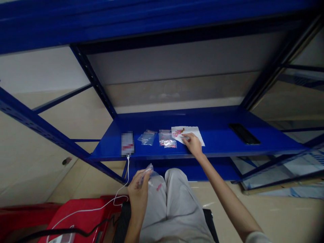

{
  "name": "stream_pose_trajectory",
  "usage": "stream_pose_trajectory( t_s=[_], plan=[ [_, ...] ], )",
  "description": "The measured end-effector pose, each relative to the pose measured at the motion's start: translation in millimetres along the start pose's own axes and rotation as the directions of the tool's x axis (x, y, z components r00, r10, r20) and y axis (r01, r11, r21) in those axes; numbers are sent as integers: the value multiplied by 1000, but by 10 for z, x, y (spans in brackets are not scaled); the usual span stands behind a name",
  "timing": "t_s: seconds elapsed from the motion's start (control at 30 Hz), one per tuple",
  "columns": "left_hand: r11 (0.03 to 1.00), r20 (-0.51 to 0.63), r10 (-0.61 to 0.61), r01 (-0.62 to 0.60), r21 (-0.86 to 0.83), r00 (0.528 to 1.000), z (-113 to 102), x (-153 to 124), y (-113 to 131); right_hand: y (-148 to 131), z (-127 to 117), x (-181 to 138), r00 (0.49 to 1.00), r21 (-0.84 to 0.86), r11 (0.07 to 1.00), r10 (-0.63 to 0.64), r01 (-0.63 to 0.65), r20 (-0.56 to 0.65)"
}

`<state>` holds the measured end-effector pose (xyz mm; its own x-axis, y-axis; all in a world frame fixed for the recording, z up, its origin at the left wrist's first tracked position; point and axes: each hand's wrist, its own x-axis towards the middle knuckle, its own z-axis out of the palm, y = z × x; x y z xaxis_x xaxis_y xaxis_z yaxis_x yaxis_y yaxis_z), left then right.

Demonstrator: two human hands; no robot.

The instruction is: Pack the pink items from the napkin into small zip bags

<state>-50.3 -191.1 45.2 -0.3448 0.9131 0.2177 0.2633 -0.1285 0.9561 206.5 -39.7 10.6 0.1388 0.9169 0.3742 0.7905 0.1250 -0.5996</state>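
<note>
My left hand is held over my lap, fingers closed on a small clear plastic bag. My right hand reaches out to the blue shelf and rests on a white sheet of paper that carries a little heap of small red pieces. Its fingers are pinched at the paper; what they hold, if anything, is too small to see. Two more clear bags lie left of the paper: one with red pieces and an empty-looking one.
A white device lies on the shelf's left part, its white cable hanging down toward a red case on the floor. A black phone lies on the shelf's right part. Blue rack posts stand on both sides.
</note>
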Motion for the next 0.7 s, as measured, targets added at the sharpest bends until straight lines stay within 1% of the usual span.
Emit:
stream_pose_trajectory(
  t_s=[0.07,0.13,0.2,0.23,0.33,0.5,0.6,0.7],
  plan=[
    [988,-6,-120,118,-104,993,59,32,-3,19,50,97,1000,-55,998,0,0,4],
    [946,-20,-245,234,-225,969,115,68,-3,22,89,176,1000,-100,995,11,-10,9],
    [891,-28,-338,310,-331,941,151,108,5,34,124,228,1000,-133,991,22,-23,-5],
    [870,-28,-363,328,-368,931,162,128,13,46,141,243,999,-143,989,26,-29,-20],
    [835,-28,-397,348,-425,917,178,175,48,82,186,255,997,-152,988,30,-39,-65],
    [809,41,-415,390,-440,909,230,173,94,90,225,239,994,-170,985,4,-22,-106],
    [821,71,-411,403,-405,909,263,145,110,83,225,240,995,-194,981,5,-24,-99],
    [871,83,-341,348,-347,936,261,125,137,78,210,245,997,-187,982,12,-27,-82]
  ],
)
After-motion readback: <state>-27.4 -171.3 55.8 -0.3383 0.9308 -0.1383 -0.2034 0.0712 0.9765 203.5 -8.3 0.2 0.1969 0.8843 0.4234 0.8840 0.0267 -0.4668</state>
